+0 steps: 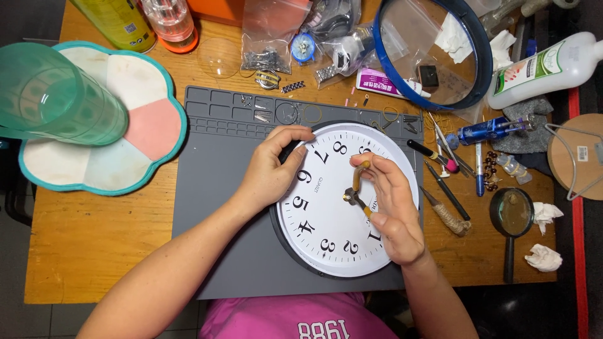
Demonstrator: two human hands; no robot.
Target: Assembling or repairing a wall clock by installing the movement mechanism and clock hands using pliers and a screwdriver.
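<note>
A round white wall clock face (326, 232) with black numerals and a dark rim lies flat on a grey work mat (220, 188). My left hand (273, 169) grips the clock's upper left rim, fingers curled over the edge. My right hand (392, 207) rests on the right half of the dial. It holds small pliers (358, 188) with yellowish handles, their tip at the brass hub in the dial's centre. No clock hands are visible on the dial.
A teal tumbler (56, 97) lies on a flower-shaped mat at left. Small parts fill the work mat's top trays (282, 113). Screwdrivers and pens (446, 176), a magnifier (512, 216), a blue-rimmed clock cover (433, 50), a white bottle (546, 66) and tissues crowd the right.
</note>
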